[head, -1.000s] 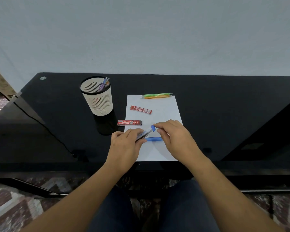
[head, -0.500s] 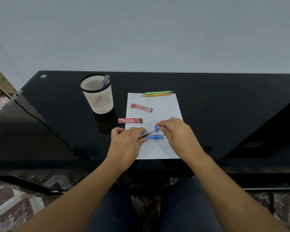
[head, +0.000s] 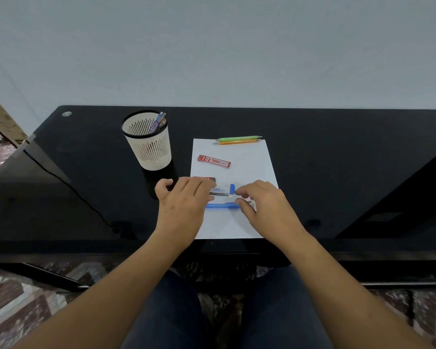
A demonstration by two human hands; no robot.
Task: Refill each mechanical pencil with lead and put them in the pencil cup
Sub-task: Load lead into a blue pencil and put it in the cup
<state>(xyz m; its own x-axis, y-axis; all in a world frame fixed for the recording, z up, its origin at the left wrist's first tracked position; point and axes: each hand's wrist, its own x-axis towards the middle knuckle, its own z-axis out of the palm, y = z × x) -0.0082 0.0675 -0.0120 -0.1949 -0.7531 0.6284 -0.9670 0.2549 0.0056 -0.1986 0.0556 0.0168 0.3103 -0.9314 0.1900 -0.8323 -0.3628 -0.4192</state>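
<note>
Grip status: the left hand (head: 184, 205) holds one clear lead case (head: 220, 191) by its left end, fingers curled over it. The case lies nearly level above the paper, with its blue cap (head: 232, 189) pointing right. The right hand (head: 267, 207) is beside the cap with curled fingers. One fingertip is just next to the cap and the thumb sits at the right end of the blue pencil (head: 219, 205). Whether this hand pinches anything cannot be determined.

Item count, working outward:
- One blue pencil lies flat on the sheet of paper (head: 247, 167), just below the clear case.
- Two red cases: one red lead case (head: 214, 161) lies on the sheet beyond the hands. A second red lead case (head: 208, 178) is mostly hidden behind the left hand's fingers.
- Two pencils lie side by side at the far edge of the sheet: one green pencil (head: 238, 138) and one orange pencil (head: 237, 142).
- One pencil cup (head: 149, 144) stands upright on the black tabletop (head: 337, 159), left of the sheet. At least two stored pencils (head: 159, 119) lean against its right rim.
</note>
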